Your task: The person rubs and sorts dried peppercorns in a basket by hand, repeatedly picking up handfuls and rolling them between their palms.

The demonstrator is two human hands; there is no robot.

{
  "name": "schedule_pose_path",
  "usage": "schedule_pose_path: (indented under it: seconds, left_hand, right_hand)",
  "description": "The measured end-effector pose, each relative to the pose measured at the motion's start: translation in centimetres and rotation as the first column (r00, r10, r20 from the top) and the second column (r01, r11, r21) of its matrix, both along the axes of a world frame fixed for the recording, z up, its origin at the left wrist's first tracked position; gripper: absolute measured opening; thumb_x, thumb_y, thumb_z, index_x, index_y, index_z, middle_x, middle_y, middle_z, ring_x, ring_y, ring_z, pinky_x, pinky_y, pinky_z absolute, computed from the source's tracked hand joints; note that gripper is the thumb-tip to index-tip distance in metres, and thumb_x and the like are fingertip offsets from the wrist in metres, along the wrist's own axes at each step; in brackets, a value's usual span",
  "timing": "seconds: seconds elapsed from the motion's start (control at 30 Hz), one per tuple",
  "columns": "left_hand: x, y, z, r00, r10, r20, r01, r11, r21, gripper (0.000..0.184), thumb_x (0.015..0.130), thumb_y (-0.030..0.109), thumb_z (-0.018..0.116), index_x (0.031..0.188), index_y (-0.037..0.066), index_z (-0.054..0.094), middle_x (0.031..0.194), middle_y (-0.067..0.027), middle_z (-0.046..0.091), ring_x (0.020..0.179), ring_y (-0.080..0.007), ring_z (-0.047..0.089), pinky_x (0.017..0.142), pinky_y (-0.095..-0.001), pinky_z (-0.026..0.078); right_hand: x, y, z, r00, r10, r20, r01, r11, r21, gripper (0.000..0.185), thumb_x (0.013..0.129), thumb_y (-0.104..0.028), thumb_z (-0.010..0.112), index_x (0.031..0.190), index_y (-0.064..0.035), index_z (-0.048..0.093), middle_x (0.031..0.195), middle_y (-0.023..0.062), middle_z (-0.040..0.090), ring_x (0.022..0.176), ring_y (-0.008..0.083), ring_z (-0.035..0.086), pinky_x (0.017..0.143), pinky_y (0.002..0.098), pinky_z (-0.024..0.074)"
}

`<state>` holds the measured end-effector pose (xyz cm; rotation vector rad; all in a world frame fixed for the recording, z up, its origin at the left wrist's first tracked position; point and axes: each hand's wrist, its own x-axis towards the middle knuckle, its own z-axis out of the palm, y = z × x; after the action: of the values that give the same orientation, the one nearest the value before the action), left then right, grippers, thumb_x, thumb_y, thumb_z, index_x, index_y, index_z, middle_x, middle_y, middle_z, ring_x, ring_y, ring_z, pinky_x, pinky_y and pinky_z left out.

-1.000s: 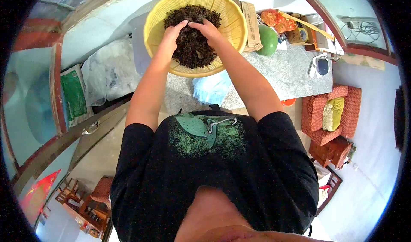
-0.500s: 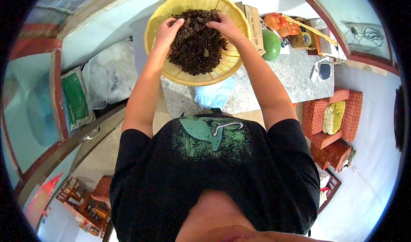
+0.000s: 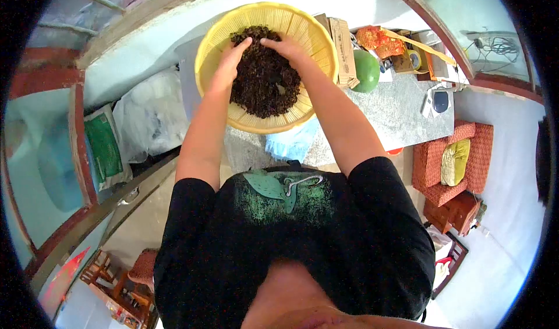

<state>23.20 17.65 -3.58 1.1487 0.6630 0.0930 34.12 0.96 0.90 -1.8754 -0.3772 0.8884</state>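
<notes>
A round yellow plastic basket (image 3: 319, 67) stands on a grey stone-patterned tabletop. In it lies a heap of dark brown-purple dried bits (image 3: 265, 90), whose exact kind I cannot make out, with one pale flake on it. My left hand (image 3: 231, 61) cups the far left part of the heap, its thumb on top. From the right, my right hand (image 3: 289, 48) closes on the far part, thumb pointing at the left one. Most fingers of both hands are buried in the bits or hidden. A small gap separates the thumbs.
A light blue cloth (image 3: 291, 140) lies under the basket's near edge. To the right are cardboard pieces (image 3: 345, 52), a green melon (image 3: 366, 71), an orange-red bag (image 3: 379, 41) and a small device (image 3: 439, 100). Clear plastic sheeting (image 3: 151, 114) lies left. A red armchair (image 3: 430, 160) stands right.
My hands have drawn closer together over the heap, thumbs nearer each other. The basket and most of the surroundings sit slightly lower in the view.
</notes>
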Motion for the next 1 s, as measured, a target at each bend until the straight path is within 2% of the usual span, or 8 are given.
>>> schedule_pose_path:
  seconds: [0.2,0.43,0.53,0.6,0.83,0.87,0.93,1.0]
  left_hand:
    - [-1.0,-1.0,4.8,0.997,-0.034,-0.067,0.035,0.999,0.013,0.076,0.079,0.034,0.077,0.137,-0.001,0.042,0.133,-0.0161,0.052,0.124,-0.0256,0.048,0.103,-0.0384,0.038]
    - [-3.2,-2.6,10.3,0.992,-0.099,0.073,0.084,0.979,0.188,0.061,0.075,0.017,0.08,0.126,0.001,0.05,0.115,-0.0111,0.063,0.105,-0.022,0.061,0.091,-0.034,0.048]
    - [-4.5,-3.5,11.5,0.982,-0.19,0.022,0.157,0.868,0.472,0.061,0.075,0.013,0.079,0.126,0.0,0.049,0.115,-0.0096,0.063,0.106,-0.0201,0.06,0.093,-0.0329,0.046]
    - [-6.2,-4.5,12.6,0.979,-0.2,0.029,0.169,0.89,0.423,0.061,0.076,0.012,0.077,0.128,-0.001,0.047,0.116,-0.0099,0.062,0.109,-0.0202,0.058,0.095,-0.0336,0.045]
    - [-10.8,-4.9,11.7,0.96,-0.278,-0.026,0.241,0.776,0.583,0.067,0.079,0.017,0.073,0.137,0.001,0.043,0.138,-0.0151,0.046,0.126,-0.0254,0.046,0.1,-0.0346,0.041]
    - [-11.2,-5.2,12.0,0.989,-0.114,-0.098,0.146,0.889,0.435,0.069,0.081,0.019,0.072,0.14,0.004,0.039,0.141,-0.015,0.042,0.128,-0.0276,0.044,0.1,-0.0405,0.041]
    - [-11.2,-5.7,13.1,0.981,0.039,-0.192,0.018,0.958,0.287,0.072,0.082,0.021,0.07,0.144,0.008,0.035,0.144,-0.0149,0.039,0.13,-0.0299,0.041,0.1,-0.0465,0.04]
    - [-11.0,-6.0,13.8,0.919,0.218,-0.328,-0.226,0.974,0.015,0.07,0.086,0.026,0.064,0.145,0.013,0.029,0.143,-0.013,0.041,0.128,-0.0329,0.043,0.096,-0.0625,0.036]
  right_hand:
    - [-2.1,-0.6,4.4,0.973,0.005,-0.229,0.047,0.975,0.219,0.065,0.07,-0.028,0.082,0.125,-0.0017,0.057,0.112,0.0139,0.065,0.1,0.0243,0.062,0.088,0.037,0.0493]
    - [-3.3,-2.3,6.9,0.999,0.043,-0.03,-0.033,0.961,0.276,0.064,0.069,-0.016,0.079,0.124,-0.0013,0.051,0.107,0.0139,0.063,0.1,0.0253,0.061,0.09,0.0367,0.0486]
    - [-4.2,-3.9,8.3,0.983,0.118,0.138,-0.147,0.965,0.216,0.059,0.076,-0.013,0.072,0.129,-0.0098,0.046,0.119,0.0132,0.058,0.107,0.0246,0.057,0.095,0.0356,0.0455]
    - [-5.4,-5.1,9.3,0.921,0.165,0.353,-0.226,0.964,0.137,0.057,0.078,-0.011,0.068,0.131,-0.013,0.045,0.118,0.0098,0.058,0.105,0.0213,0.057,0.095,0.0332,0.0453]
    - [-5.6,-7.8,8.1,0.863,0.292,0.413,-0.399,0.895,0.201,0.042,0.084,-0.02,0.064,0.124,-0.0101,0.056,0.121,0.0084,0.057,0.108,0.0201,0.054,0.098,0.034,0.0426]
    - [-5.4,-7.8,7.9,0.862,0.293,0.413,-0.4,0.895,0.2,0.042,0.084,-0.02,0.064,0.124,-0.0101,0.056,0.121,0.0084,0.057,0.108,0.0201,0.054,0.098,0.034,0.0426]
    - [-5.4,-7.5,8.1,0.988,-0.142,0.067,0.137,0.988,0.063,0.042,0.087,-0.019,0.062,0.123,-0.0004,0.056,0.115,0.0151,0.062,0.101,0.0242,0.061,0.093,0.0331,0.047]
    - [-5.8,-7.6,8.3,0.966,-0.256,-0.047,0.259,0.961,0.1,0.043,0.09,-0.022,0.06,0.124,0.0026,0.053,0.11,0.0153,0.063,0.098,0.025,0.061,0.088,0.0359,0.0499]
